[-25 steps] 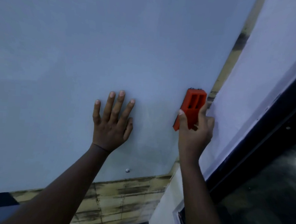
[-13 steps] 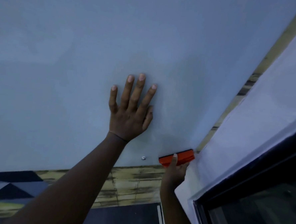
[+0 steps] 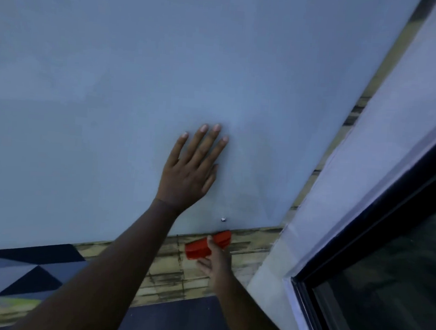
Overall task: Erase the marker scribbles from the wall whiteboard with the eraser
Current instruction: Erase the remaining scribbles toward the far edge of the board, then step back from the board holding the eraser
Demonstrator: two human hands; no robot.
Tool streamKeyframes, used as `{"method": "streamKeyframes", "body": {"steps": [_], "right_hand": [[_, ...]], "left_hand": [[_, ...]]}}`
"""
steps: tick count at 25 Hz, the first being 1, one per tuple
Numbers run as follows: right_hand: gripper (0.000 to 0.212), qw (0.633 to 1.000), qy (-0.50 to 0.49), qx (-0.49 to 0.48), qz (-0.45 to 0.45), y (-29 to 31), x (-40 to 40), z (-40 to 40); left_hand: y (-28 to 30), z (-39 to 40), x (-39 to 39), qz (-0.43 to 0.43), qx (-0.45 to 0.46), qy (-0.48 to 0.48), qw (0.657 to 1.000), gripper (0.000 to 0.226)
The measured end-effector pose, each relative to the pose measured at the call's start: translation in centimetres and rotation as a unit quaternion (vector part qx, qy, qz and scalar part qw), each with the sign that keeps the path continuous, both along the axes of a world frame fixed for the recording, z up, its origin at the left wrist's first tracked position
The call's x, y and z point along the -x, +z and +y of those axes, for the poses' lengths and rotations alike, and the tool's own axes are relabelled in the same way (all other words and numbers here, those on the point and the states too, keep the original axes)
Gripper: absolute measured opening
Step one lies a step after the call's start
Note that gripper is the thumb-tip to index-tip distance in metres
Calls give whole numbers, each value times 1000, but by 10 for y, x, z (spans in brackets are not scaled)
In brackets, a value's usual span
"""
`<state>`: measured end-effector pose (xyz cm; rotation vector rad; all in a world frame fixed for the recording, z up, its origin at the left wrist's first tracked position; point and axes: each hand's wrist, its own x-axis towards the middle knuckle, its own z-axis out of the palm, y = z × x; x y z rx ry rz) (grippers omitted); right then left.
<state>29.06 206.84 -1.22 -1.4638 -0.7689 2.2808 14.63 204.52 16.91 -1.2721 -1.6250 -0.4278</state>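
The wall whiteboard [image 3: 114,82] fills most of the view, pale grey-blue, with no marker scribbles showing on it. My left hand [image 3: 189,172] lies flat against its lower right part, fingers straight and spread. My right hand [image 3: 216,260] grips the orange eraser [image 3: 199,249] just below the board's bottom edge, in front of the wood-patterned wall strip. The eraser lies roughly level, off the board surface.
A small metal screw head [image 3: 223,219] sits near the board's bottom edge. A wood-patterned wall strip [image 3: 169,274] runs under and right of the board. A white wall corner [image 3: 359,173] and a dark window frame [image 3: 386,226] stand at the right. Patterned carpet [image 3: 21,272] shows lower left.
My right hand has carried the eraser from the board's right edge down past the bottom edge and leftward. My left hand stays flat on the board. The camera has tilted.
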Motion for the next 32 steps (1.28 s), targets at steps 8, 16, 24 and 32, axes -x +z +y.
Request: {"method": "streamKeyframes", "body": {"steps": [8, 16, 24, 32], "right_hand": [[53, 975, -161, -124, -85, 37, -84, 41], [61, 776, -209, -575, -155, 183, -83, 25], [69, 611, -159, -738, -240, 246, -87, 19], [75, 290, -103, -921, -238, 326, -115, 15]], "left_hand": [[-13, -62, 5, -35, 10, -20, 999, 62], [50, -69, 10, -60, 0, -63, 996, 44], [88, -79, 1, -55, -7, -40, 998, 54], [134, -108, -39, -34, -13, 16, 999, 64]]}}
